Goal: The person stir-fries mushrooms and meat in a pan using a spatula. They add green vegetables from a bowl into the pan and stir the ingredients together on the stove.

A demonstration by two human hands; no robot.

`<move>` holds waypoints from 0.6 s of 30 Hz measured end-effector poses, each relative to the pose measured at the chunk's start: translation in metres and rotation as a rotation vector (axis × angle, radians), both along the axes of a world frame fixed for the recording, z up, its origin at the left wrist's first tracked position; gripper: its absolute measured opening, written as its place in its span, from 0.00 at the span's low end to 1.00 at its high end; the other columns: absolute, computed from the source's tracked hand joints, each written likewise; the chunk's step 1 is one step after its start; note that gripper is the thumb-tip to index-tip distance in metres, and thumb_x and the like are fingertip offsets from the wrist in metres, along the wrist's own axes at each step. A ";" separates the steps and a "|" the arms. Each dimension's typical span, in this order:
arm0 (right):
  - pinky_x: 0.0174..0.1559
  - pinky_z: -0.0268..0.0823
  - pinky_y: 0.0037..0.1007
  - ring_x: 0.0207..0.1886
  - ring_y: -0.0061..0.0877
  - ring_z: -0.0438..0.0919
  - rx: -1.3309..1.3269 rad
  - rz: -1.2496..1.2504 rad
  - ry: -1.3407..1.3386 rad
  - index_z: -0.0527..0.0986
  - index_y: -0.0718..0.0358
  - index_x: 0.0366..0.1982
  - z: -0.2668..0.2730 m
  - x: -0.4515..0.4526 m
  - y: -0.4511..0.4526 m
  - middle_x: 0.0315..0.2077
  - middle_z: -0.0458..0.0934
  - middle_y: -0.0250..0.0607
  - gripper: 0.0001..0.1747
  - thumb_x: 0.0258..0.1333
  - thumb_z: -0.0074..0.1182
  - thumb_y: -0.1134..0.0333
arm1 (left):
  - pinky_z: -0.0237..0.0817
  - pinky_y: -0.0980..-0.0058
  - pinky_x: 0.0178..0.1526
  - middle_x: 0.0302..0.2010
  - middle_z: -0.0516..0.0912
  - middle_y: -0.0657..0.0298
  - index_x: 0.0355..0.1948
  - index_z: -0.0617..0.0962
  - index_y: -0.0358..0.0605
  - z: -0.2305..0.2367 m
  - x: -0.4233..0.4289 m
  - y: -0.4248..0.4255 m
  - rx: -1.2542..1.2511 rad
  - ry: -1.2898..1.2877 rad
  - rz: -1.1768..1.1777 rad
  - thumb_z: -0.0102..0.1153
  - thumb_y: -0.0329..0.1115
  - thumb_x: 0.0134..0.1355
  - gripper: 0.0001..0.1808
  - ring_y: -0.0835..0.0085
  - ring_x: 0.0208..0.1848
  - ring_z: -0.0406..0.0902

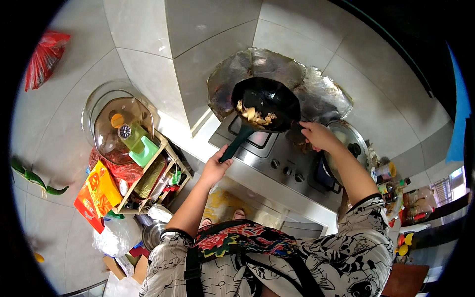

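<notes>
My left hand [215, 167] grips the dark green handle [239, 140] of a black wok [278, 96]. The wok is above the left burner grate [261, 143] of a steel gas stove, and its inside faces me. Pale yellow and browned food pieces [255, 116] lie together in the near left part of it. A dark rounded shape shows behind the food; whether it is a spatula head is unclear. Close by the wok's right rim, my right hand [316, 135] has its fingers curled. Whether they hold a dark utensil handle cannot be made out against the black.
Crumpled foil splash guards [274, 61] stand behind the burners. A pot with a glass lid [343, 135] occupies the stove's right side. Bottles and jars [389, 189] crowd the far right. On the left, a rack [167, 148] carries glass lids [107, 130], a green grater [144, 152] and packets.
</notes>
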State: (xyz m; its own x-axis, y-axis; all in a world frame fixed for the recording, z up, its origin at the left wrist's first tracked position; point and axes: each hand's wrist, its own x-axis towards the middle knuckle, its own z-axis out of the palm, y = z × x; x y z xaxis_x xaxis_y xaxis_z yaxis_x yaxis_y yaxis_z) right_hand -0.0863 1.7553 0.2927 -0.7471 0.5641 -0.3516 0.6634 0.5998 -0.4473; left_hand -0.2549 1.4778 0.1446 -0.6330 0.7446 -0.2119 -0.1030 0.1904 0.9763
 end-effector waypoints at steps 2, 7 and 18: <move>0.23 0.70 0.30 0.20 0.26 0.75 0.009 0.019 -0.048 0.58 0.56 0.60 0.004 -0.001 -0.022 0.24 0.77 0.42 0.25 0.61 0.41 0.63 | 0.56 0.85 0.21 0.25 0.72 0.73 0.61 0.64 0.51 -0.002 0.001 0.000 0.020 0.000 0.005 0.58 0.34 0.56 0.31 0.86 0.18 0.61; 0.36 0.70 0.39 0.35 0.39 0.76 0.549 0.280 -0.266 0.53 0.54 0.62 -0.042 -0.006 0.002 0.31 0.77 0.46 0.30 0.57 0.40 0.71 | 0.56 0.86 0.22 0.27 0.74 0.73 0.61 0.65 0.50 0.000 0.005 0.002 0.011 -0.009 0.017 0.58 0.34 0.56 0.30 0.87 0.19 0.61; 0.40 0.70 0.41 0.44 0.42 0.74 0.773 0.049 -0.190 0.59 0.44 0.60 -0.043 -0.039 0.081 0.49 0.68 0.51 0.26 0.59 0.43 0.64 | 0.59 0.86 0.30 0.34 0.75 0.71 0.60 0.65 0.46 0.006 0.005 0.002 0.044 0.067 0.018 0.58 0.31 0.56 0.29 0.85 0.28 0.65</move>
State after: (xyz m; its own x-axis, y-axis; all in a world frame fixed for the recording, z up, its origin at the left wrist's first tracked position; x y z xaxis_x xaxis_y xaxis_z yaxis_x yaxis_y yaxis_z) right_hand -0.1255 1.8358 0.2502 -0.7437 0.6685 0.0021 0.6516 0.7243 0.2252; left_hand -0.2496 1.4801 0.1505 -0.6578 0.7409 -0.1358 -0.0400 0.1457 0.9885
